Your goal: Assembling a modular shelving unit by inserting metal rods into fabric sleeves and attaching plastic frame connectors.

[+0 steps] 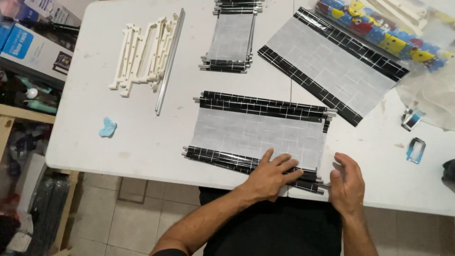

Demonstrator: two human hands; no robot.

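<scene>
White counter [142, 142] over tiled floor. Grey fabric panel [258, 134] lay at near edge, long axis left-right. I had left hand [271, 176] flat on its black rod hem [246, 163], fingers spread; right hand [347, 182] at hem's right end, fingers loosely apart, nearer rod tips.

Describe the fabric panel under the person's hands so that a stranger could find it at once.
On the white table, look at the near edge. The grey fabric panel with black rods lies there, the left hand pressing it. Unlike the two other panels, it lies nearest the person.
</scene>
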